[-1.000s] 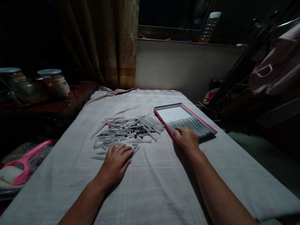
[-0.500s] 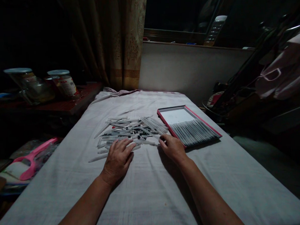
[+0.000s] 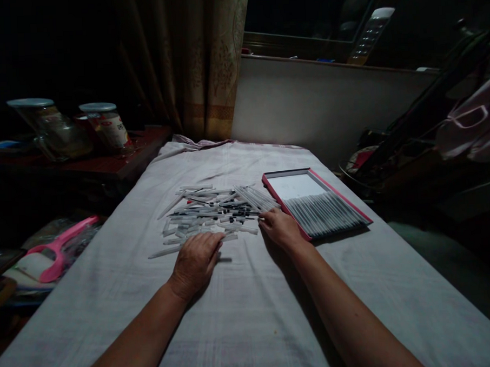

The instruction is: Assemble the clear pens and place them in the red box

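A loose pile of clear plastic pen tubes with small black parts (image 3: 214,213) lies on a white cloth-covered table (image 3: 250,313). My left hand (image 3: 196,261) rests flat at the pile's near edge, fingers stretched out over the closest tubes. My right hand (image 3: 280,228) is at the pile's right end, its fingers curled and pinched on a tube. Just right of it sits a red-rimmed shallow tray (image 3: 289,208) with a neat row of tubes (image 3: 327,212) in its near half.
Two lidded glass jars (image 3: 51,129) stand on a dark side table at the left. A pink-handled tool (image 3: 57,251) lies on clutter below it. A curtain (image 3: 207,66) hangs behind the table. Dark clutter and a pink garment (image 3: 470,130) fill the right side.
My right hand left the tray's near corner and moved left to the right end of the loose pile. My left hand stayed by the pile's near edge.
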A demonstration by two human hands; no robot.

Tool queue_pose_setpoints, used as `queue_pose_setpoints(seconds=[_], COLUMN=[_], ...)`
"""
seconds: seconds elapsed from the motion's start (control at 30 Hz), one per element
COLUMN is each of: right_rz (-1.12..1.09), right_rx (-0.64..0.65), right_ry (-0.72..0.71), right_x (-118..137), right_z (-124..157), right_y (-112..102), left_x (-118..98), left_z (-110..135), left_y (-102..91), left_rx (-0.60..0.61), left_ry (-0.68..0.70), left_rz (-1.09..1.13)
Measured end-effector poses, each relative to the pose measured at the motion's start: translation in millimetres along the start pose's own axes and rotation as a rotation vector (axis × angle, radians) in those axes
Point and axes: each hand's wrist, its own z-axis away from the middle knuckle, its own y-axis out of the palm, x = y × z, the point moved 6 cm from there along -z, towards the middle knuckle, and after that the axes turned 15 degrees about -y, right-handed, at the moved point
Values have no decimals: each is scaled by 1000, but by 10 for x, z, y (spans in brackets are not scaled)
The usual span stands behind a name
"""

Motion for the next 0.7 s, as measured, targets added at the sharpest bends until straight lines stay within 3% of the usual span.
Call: queue_pose_setpoints(seconds=[0.1, 0.23, 0.33, 0.47, 0.57, 0.7], right_rz=[186, 166, -125, -750, -994, -1066], right_rx=[90, 20, -196, -483, -511, -506], right_ry=[25, -1, -24, 20, 100, 143], right_x=[3, 23, -3, -47, -27, -1], right_z=[-5, 116, 286, 483, 512, 485], right_y=[37, 9, -101, -190, -155, -121], left_x=[-11, 23, 84, 154, 171, 160], left_z=[5, 2, -8, -30, -46, -53], left_y=[-9, -16, -32, -64, -78, -75], left_rx=[-19, -17, -29, -67, -83, -73], left_ry=[-2, -33, -84, -138, -141, -126], left_rz=[39, 69, 63, 55, 39, 36])
